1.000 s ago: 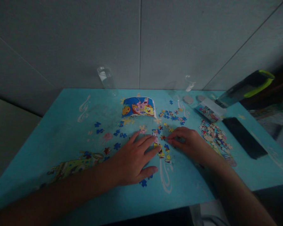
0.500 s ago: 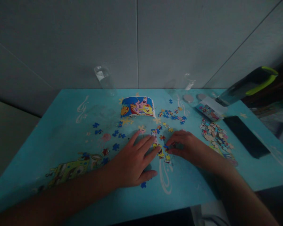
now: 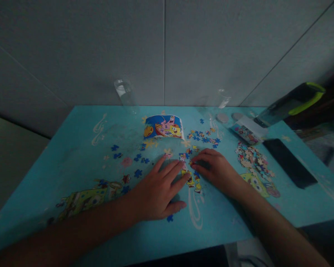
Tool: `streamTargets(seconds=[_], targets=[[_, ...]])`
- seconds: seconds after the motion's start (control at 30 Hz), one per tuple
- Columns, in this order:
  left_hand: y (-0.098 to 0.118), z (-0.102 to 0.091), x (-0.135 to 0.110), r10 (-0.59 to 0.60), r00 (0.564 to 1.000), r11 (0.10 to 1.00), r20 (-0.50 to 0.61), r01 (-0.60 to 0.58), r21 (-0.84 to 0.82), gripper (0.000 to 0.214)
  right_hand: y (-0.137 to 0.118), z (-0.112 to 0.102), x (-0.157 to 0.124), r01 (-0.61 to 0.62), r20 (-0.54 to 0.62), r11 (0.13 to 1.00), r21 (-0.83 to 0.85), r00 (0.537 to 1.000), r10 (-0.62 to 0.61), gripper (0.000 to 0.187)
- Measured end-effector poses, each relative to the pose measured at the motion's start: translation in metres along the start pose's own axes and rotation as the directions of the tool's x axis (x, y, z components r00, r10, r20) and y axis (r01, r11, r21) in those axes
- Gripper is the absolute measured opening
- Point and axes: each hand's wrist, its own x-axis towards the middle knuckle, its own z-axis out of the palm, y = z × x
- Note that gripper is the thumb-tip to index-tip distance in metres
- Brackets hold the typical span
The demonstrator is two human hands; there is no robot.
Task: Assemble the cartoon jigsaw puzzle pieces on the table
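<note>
My left hand lies flat with its fingers spread, the fingertips resting on a strip of joined jigsaw pieces in pink, blue and yellow. Just right of that strip, my right hand pinches a small reddish jigsaw piece between thumb and fingers; the fingers partly hide it. Below the right hand's fingertips lie a blue-and-yellow piece and a yellow piece. Behind both hands stands a curved picture card with cartoon figures in a boat.
Loose blue pieces are scattered left of my hands, and more pieces lie behind the right hand. At the right are a piece pile, a dark phone, a small box and a bottle. Clear tubes stand along the wall.
My right hand has moved a little up and left, from the blue-and-yellow piece to the reddish piece. The blue-and-yellow piece now lies uncovered. My left hand has stayed in place.
</note>
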Motion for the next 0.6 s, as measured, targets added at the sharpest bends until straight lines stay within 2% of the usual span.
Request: streamTargets(seconds=[0.27,0.4,0.6], targets=[[0.0,0.003,-0.001,-0.003,1.0,1.0,-0.01,0.003,0.015,0.065,-0.006,-0.001,-0.003,-0.14,0.053,0.969,0.205,0.99,0.132,0.011],[0.001,0.004,0.0,-0.014,1.0,1.0,-0.009,0.014,0.023,0.066,-0.005,0.005,-0.002,-0.1,0.082,0.977,0.186,0.993,0.086,0.014],[0.001,0.004,0.001,-0.01,1.0,1.0,-0.02,0.011,0.028,0.068,-0.006,0.007,0.001,-0.005,0.037,0.992,0.129,0.999,0.0,0.012]])
